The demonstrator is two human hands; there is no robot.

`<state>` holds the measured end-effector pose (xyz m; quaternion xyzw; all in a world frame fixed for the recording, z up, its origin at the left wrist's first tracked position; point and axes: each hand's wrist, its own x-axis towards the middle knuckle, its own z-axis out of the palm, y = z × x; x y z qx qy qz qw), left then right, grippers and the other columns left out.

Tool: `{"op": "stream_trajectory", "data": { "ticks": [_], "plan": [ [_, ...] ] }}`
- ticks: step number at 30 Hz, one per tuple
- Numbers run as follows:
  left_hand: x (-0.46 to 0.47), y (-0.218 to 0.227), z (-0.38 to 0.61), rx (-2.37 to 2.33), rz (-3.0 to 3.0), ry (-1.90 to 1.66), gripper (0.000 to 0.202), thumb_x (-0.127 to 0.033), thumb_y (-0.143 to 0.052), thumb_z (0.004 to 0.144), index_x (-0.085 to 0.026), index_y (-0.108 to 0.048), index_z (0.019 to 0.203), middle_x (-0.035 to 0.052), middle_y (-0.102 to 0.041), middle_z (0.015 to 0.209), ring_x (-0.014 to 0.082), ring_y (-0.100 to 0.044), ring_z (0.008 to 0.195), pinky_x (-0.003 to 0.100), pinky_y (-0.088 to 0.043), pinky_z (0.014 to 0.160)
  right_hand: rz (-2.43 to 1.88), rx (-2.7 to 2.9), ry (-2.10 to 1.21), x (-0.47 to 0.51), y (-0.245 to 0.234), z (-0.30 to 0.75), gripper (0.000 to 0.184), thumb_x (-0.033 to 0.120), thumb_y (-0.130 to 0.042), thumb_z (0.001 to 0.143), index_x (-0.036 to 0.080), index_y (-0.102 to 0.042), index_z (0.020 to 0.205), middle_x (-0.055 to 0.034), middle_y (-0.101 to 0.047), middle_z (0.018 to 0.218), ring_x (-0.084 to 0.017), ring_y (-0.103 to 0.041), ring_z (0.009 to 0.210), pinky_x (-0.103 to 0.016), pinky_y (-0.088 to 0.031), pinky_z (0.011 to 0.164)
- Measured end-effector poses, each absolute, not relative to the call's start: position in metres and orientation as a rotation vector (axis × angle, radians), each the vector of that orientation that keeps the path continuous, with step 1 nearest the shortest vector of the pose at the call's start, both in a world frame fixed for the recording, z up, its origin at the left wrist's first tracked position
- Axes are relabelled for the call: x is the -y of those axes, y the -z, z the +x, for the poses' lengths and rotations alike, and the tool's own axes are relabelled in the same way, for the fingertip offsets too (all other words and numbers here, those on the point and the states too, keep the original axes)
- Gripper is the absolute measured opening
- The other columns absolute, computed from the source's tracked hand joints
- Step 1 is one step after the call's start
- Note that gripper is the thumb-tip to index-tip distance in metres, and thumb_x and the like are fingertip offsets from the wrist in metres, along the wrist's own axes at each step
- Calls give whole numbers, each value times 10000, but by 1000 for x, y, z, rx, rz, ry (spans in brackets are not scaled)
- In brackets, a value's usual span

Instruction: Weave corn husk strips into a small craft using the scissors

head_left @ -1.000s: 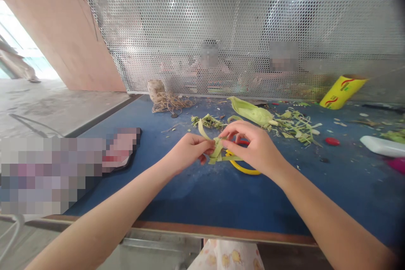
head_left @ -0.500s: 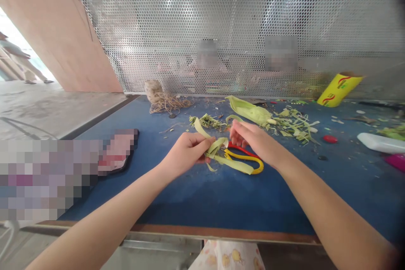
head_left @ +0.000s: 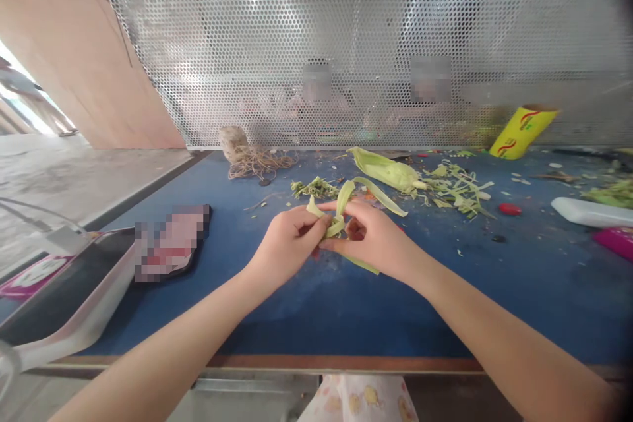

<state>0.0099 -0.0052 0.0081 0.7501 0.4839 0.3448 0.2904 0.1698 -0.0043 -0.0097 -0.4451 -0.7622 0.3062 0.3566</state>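
Observation:
Above the middle of the blue table, my left hand (head_left: 295, 232) pinches a bundle of pale green corn husk strips (head_left: 334, 227) between thumb and fingers. My right hand (head_left: 372, 235) closes on the same husk strips from the other side, fingertips almost meeting the left ones. One long strip (head_left: 378, 192) arches over my right fingers and trails right; another pokes out below that hand. Scissors are almost wholly hidden behind my right hand. Just beyond lies a green corn husk (head_left: 388, 171), with a small heap of shredded husk (head_left: 314, 187) left of it.
A coil of twine (head_left: 258, 161) sits by a roll (head_left: 232, 143) at the perforated metal screen (head_left: 277, 26). Husk shreds (head_left: 459, 191), a yellow tube (head_left: 524, 132) and a white object (head_left: 591, 211) are to the right. A phone (head_left: 202, 224) lies left, beside a white-rimmed tray (head_left: 106, 300).
My right hand has moved left and down onto the husk strips and grips them with the left. One strip now loops up over it. The red and yellow scissor handles have become covered.

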Motion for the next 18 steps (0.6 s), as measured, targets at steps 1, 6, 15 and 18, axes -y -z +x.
{"op": "stream_trajectory", "data": {
  "ticks": [1,6,15,18],
  "plan": [
    [4,-7,10,-1256,1933,-916,373,-281,-487,783,-151,-506,434,-24,-518,480,82,-514,484,190,-419,538,-1118,1961,-827,5,10,168,472,337,-640,683,263,-533,1136,-17,-516,851,-66,-460,539,-242,-462,543],
    [2,-6,11,-1089,1529,-904,251,-309,-555,741,-131,-609,573,-10,-620,623,130,-615,610,255,-522,664,-1018,1838,-945,7,8,166,260,211,-554,737,221,-606,991,-39,-541,924,-79,-568,566,-189,-434,440],
    [3,-22,3,-987,1438,-832,341,-122,-678,618,-115,-571,942,37,-677,785,153,-652,714,276,-526,692,-1069,1538,-1258,-1,-6,174,214,283,-620,702,196,-621,896,8,-587,560,-63,-459,362,-187,-370,312],
    [2,-21,3,-1040,1400,-856,290,-126,-674,619,-122,-543,878,9,-653,688,154,-654,649,276,-547,605,-957,1472,-1351,-2,-6,172,209,309,-660,660,182,-596,814,8,-577,602,-105,-561,500,-200,-449,372]
  ]
}}
